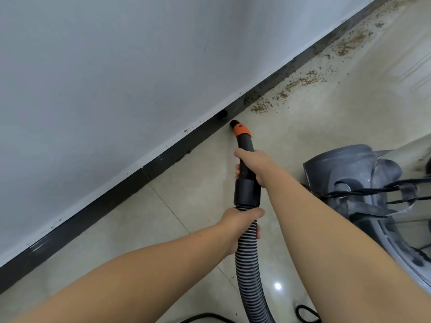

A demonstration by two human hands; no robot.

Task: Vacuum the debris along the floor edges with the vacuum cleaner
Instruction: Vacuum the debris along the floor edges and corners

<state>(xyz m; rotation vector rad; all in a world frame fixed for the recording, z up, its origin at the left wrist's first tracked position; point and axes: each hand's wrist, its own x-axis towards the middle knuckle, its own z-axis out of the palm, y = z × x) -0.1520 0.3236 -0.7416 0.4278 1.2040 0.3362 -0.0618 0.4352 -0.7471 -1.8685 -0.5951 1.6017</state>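
A black vacuum nozzle (242, 138) with an orange collar points at the dark baseboard (177, 155), its tip at the floor edge. My right hand (254, 166) grips the black tube just behind the collar. My left hand (240, 227) grips the ribbed grey hose (249, 271) right below the black cuff. Brown crumbly debris (300, 82) lies in patches along the baseboard, up and to the right of the nozzle tip. The floor beside the baseboard to the left of the nozzle shows almost no debris.
A dusty grey vacuum body (363, 183) with black cords sits on the floor at the right, close to my right forearm. A black cable (305, 311) loops on the beige tiles (186, 206) at the bottom. The white wall (116, 78) fills the left.
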